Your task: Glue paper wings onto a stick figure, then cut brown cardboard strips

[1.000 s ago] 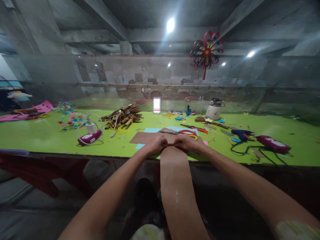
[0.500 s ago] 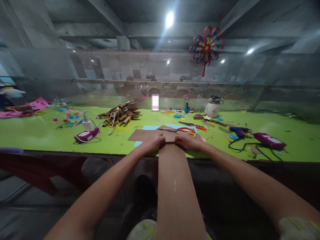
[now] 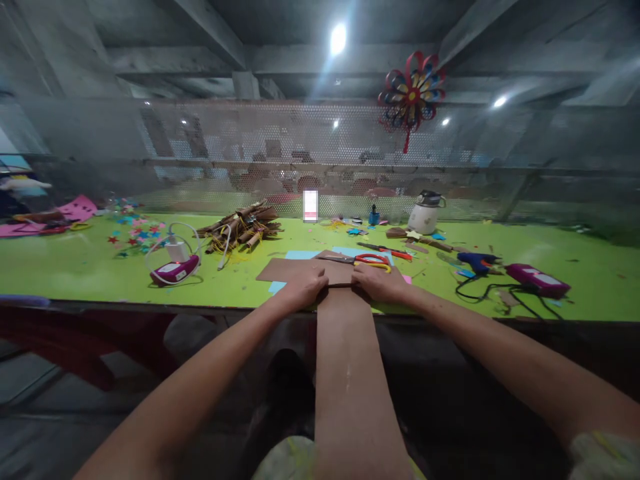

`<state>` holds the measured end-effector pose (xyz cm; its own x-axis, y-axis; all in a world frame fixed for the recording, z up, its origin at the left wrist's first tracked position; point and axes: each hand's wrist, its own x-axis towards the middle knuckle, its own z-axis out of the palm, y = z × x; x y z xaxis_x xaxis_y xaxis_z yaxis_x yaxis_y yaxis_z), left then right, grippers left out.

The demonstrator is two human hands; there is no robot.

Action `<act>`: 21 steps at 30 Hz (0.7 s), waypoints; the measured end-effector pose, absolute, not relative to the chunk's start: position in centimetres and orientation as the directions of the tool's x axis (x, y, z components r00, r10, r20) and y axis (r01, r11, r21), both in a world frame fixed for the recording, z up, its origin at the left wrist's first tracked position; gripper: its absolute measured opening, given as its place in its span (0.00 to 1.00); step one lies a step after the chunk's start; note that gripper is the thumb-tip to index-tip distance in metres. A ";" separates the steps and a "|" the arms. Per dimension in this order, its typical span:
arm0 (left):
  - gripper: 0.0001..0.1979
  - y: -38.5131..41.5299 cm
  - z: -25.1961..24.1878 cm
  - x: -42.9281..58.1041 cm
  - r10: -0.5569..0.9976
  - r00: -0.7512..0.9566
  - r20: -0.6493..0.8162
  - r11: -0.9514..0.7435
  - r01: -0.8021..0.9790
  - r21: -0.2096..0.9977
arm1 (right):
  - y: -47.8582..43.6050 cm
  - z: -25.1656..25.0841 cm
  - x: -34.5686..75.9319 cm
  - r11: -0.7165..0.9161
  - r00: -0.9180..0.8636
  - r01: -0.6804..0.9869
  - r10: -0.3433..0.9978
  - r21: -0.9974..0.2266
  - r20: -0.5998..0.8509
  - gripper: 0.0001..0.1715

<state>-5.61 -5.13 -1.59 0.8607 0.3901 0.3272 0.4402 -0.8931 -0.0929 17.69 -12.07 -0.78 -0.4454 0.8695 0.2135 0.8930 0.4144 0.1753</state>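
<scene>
A long strip of brown cardboard (image 3: 350, 373) runs from the table's front edge down toward my lap. My left hand (image 3: 313, 283) grips its left side near a crossways fold, fingers curled. On the right side of the same fold, my right hand (image 3: 375, 280) has its fingers closed on the cardboard. Just beyond my hands lie scissors (image 3: 373, 259) with red and yellow handles, on another flat cardboard piece (image 3: 283, 269). Light blue paper (image 3: 300, 255) shows from beneath that piece.
On the green table (image 3: 100, 273) are a bundle of brown sticks (image 3: 245, 227), a purple power strip (image 3: 175, 270), paper stars (image 3: 143, 233), a red-handled tool (image 3: 395, 253), a blue glue gun (image 3: 475, 262), a second purple power strip (image 3: 537, 279) and a kettle (image 3: 425, 215).
Both hands stay at the fold with almost no movement. The cardboard strip's lower part has shifted very slightly.
</scene>
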 end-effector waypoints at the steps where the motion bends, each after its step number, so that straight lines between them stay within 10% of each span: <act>1: 0.13 -5.3 -1.4 -5.6 0.396 0.864 0.310 -0.892 0.442 -0.092 | -12.1 -0.7 17.7 0.419 -0.454 0.887 0.868 0.192 0.203 0.07; 14: 0.13 -6.5 -0.4 -5.7 0.423 0.875 0.237 -0.877 0.461 -0.134 | -13.8 -0.8 17.5 0.430 -0.520 0.830 0.828 0.356 0.212 0.10; 21: 0.18 -5.5 2.3 -3.4 0.612 0.771 0.177 -0.786 0.568 0.245 | -14.0 -1.3 17.5 0.402 -0.506 0.853 0.794 0.334 0.337 0.13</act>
